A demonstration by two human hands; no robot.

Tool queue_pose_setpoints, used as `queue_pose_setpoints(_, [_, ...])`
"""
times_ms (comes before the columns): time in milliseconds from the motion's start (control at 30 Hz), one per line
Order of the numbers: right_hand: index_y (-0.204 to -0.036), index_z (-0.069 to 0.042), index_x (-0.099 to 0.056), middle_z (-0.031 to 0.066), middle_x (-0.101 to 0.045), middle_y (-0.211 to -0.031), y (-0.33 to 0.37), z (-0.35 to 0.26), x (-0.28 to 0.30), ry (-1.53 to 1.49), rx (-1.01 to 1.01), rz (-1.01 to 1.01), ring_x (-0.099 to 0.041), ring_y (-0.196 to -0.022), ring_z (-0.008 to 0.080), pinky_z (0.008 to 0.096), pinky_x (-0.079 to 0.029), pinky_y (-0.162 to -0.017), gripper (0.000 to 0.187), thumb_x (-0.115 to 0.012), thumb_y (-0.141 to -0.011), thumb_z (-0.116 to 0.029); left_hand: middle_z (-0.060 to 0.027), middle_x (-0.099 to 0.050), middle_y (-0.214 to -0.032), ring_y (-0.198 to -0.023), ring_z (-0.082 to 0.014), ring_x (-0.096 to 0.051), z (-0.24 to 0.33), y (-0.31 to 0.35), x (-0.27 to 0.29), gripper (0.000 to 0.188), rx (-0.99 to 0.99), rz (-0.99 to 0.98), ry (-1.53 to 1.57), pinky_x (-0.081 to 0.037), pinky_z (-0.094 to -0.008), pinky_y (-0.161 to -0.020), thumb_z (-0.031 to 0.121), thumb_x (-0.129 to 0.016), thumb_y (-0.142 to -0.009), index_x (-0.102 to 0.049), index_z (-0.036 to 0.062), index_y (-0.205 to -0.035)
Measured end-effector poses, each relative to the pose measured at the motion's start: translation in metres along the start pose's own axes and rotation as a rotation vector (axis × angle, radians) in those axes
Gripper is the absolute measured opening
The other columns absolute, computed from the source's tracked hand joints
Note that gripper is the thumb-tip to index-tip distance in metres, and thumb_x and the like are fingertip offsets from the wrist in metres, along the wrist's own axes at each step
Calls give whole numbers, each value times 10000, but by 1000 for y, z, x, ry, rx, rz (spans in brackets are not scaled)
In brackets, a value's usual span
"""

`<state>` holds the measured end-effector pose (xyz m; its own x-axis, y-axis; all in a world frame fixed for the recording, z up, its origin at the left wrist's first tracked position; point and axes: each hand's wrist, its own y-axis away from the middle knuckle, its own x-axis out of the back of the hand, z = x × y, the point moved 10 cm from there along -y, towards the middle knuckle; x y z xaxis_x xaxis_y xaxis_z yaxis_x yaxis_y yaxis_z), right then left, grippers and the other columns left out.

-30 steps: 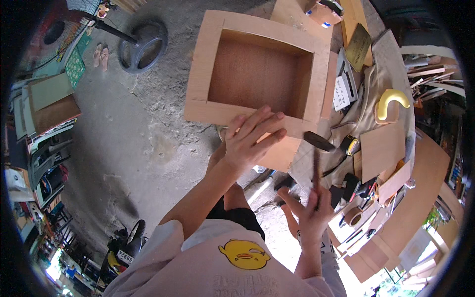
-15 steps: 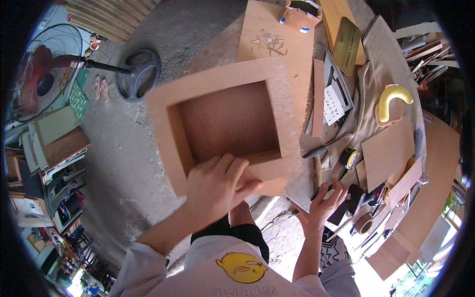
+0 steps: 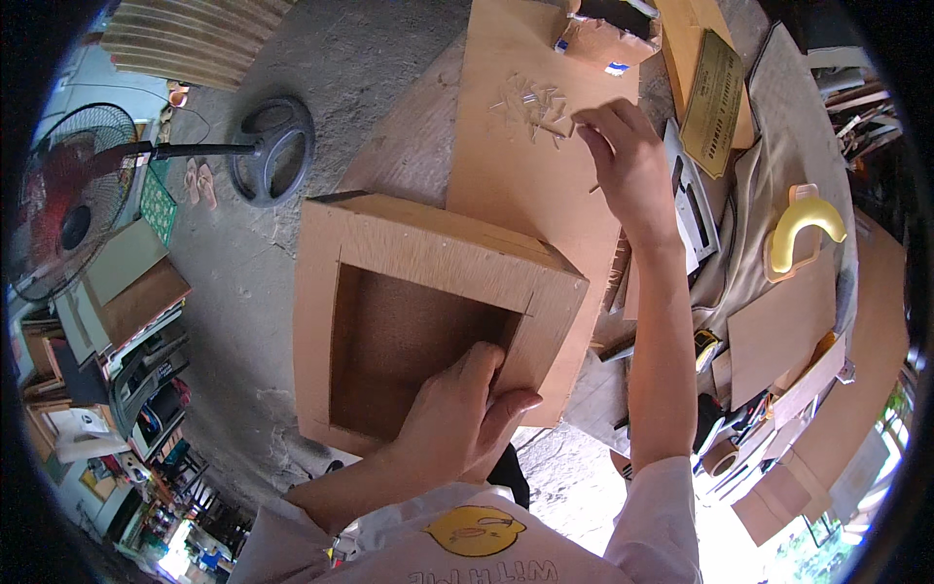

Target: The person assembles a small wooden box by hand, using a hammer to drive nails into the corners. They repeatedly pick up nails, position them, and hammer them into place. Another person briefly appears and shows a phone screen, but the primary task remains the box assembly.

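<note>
A shallow wooden box (image 3: 438,248) with a framed opening is tilted in front of me, resting against the edge of a plywood board (image 3: 506,195). My left hand (image 3: 452,409) grips the box's near rim, fingers reaching into the opening and thumb on the outside. Farther off, my right hand (image 3: 623,156) is stretched over the board, its fingertips pinched together at the right side of a loose pile of nails (image 3: 535,109). Whatever sits between those fingertips is too small to make out. Just beyond the pile stands a torn cardboard box (image 3: 603,44).
On the right lie a metal square (image 3: 691,200), a brass-coloured plaque (image 3: 712,102), a yellow curved object (image 3: 808,229), a tape measure (image 3: 705,346) and wood panels (image 3: 783,316). A pedestal fan (image 3: 78,204) stands on the floor at left, beside stacked boards (image 3: 136,302).
My right hand has moved from the tools at the lower right up to the nail pile. The box has tipped and come nearer, showing its far side, with my left hand still on its rim.
</note>
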<state>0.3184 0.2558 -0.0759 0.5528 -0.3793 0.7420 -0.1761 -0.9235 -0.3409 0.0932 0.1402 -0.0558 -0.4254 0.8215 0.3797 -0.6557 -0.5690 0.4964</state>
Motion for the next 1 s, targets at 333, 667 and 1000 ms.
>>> queue_pose_setpoints(333, [-972, -76, -706, 99, -672, -963, -29, 26, -28, 24, 15, -164, -691, -873, 344, 436, -565, -740, 77, -694, -897, -58, -220, -642, -811, -669, -372, -695, 13, -21, 7, 402, -152, -37, 53, -558, -437, -578, 302, -747, -946, -491, 15, -1059])
queue_pose_setpoints(667, [-1048, -63, -662, 99, -688, -1000, -37, 13, -40, 196, 211, -288, -694, -969, 332, 463, -573, -787, 119, -659, -929, -61, -231, -651, -870, -751, -409, -706, 13, -25, 3, 379, -145, -324, 80, -559, -479, -620, 271, -743, -939, -494, 12, -1059])
queue_pose_setpoints(1000, [-1003, -50, -662, 113, -688, -1060, -44, 24, -27, 55, 26, -192, -701, -956, 358, 456, -573, -822, 81, -641, -960, -116, -201, -658, -876, -732, -380, -705, 9, -19, 8, 363, -205, -377, 31, -561, -464, -609, 270, -734, -945, -504, 18, -1068])
